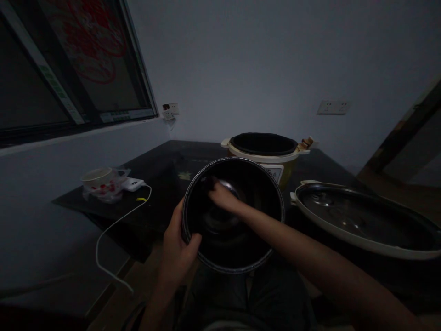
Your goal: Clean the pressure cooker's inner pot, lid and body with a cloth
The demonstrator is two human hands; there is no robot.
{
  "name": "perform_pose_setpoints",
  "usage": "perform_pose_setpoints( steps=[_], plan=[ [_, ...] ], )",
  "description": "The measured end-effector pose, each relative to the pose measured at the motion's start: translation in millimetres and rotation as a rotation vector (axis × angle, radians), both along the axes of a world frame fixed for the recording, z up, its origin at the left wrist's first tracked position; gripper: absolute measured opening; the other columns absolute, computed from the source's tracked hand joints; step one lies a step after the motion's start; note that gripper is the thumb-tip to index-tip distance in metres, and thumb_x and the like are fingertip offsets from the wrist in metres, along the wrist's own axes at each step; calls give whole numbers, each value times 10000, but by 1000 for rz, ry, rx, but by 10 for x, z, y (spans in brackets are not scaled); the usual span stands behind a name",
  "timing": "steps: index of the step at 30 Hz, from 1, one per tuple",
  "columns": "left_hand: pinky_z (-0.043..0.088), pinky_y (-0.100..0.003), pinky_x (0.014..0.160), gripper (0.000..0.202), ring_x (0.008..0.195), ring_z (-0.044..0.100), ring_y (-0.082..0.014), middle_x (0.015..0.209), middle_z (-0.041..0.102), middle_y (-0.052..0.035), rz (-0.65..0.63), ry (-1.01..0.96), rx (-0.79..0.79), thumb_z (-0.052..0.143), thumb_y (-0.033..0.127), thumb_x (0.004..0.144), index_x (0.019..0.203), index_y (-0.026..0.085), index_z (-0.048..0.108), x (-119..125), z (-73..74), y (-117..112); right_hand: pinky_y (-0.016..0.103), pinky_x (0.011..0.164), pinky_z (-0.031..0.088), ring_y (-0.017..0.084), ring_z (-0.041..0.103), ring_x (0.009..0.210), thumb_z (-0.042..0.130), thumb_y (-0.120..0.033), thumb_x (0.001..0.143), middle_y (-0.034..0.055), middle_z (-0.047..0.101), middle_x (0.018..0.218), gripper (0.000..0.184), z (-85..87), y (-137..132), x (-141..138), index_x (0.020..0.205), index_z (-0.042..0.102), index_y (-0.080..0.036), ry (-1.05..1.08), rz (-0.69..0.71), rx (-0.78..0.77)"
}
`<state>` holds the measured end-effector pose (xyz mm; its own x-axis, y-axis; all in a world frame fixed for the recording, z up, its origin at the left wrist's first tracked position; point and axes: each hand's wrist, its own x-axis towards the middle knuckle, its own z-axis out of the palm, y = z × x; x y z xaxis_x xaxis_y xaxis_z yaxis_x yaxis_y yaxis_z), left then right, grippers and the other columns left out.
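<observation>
A round black inner pot is tilted toward me above my lap, its open mouth facing me. My left hand grips its left rim, thumb over the edge and fingers around the outside. Inside the pot, my right hand is closed near the upper left of the inner wall. Something dark shows at its fingertips, too dim and blurred to name. Light glints off the pot's bottom beside that hand. Behind the pot stands an electric cooker body with a pale rim, a label panel and a dark opening.
On the right lies a large pale-rimmed cooker lid, inner side up. The dark table carries a bowl in a plastic bag and a white charger whose cable hangs over the edge. Wall and window stand behind.
</observation>
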<state>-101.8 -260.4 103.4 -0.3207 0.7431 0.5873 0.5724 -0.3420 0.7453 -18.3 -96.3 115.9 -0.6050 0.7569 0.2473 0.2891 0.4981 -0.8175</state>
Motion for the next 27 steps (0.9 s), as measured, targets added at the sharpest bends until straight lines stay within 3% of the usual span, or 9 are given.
perform_pose_setpoints(
  steps=[5, 10, 14, 18, 22, 27],
  plan=[
    [387, -365, 1118, 692, 1331, 480, -228, 1417, 533, -59, -31, 19, 38, 514, 51, 743, 1410, 212, 426, 76, 50, -41, 395, 1029, 431, 198, 518, 1219, 360, -102, 857, 92, 569, 1266, 423, -54, 170, 90, 1264, 404, -208, 219, -167, -75],
    [383, -374, 1122, 724, 1332, 479, -230, 1429, 525, -50, -36, 46, 58, 512, 32, 735, 1423, 233, 414, 105, 69, -59, 354, 981, 463, 188, 578, 1118, 428, -85, 815, 90, 616, 1175, 356, -65, -5, 50, 1154, 481, -182, 214, -36, -99],
    [374, -387, 1129, 748, 1335, 476, -240, 1433, 521, -56, -32, 50, 45, 521, 25, 722, 1430, 236, 405, 84, 39, -58, 339, 963, 466, 173, 616, 1000, 498, -48, 787, 53, 663, 1076, 313, -82, -235, 59, 1065, 553, -180, 94, 180, -65],
    [385, -376, 1121, 753, 1330, 481, -232, 1428, 524, -48, -36, 18, 27, 515, 15, 717, 1425, 245, 410, 62, 6, -59, 353, 943, 477, 196, 631, 1011, 520, -88, 840, 84, 679, 1096, 222, -156, -395, 217, 1038, 593, -155, -88, 338, -33],
    [393, -373, 1115, 760, 1329, 483, -231, 1432, 521, -47, -48, -6, 35, 510, 11, 717, 1432, 247, 405, 70, 22, -52, 337, 912, 495, 211, 655, 1017, 534, -138, 881, 118, 696, 1109, 196, -197, -458, 481, 1054, 624, -125, -293, 420, -11],
    [388, -390, 1119, 710, 1324, 489, -237, 1419, 532, -54, -36, -5, 27, 515, 38, 749, 1423, 238, 418, 96, 63, -49, 296, 907, 498, 182, 666, 1026, 472, -227, 961, 101, 706, 1141, 247, -102, -394, 794, 1121, 638, -138, -500, 428, 52]
  ],
)
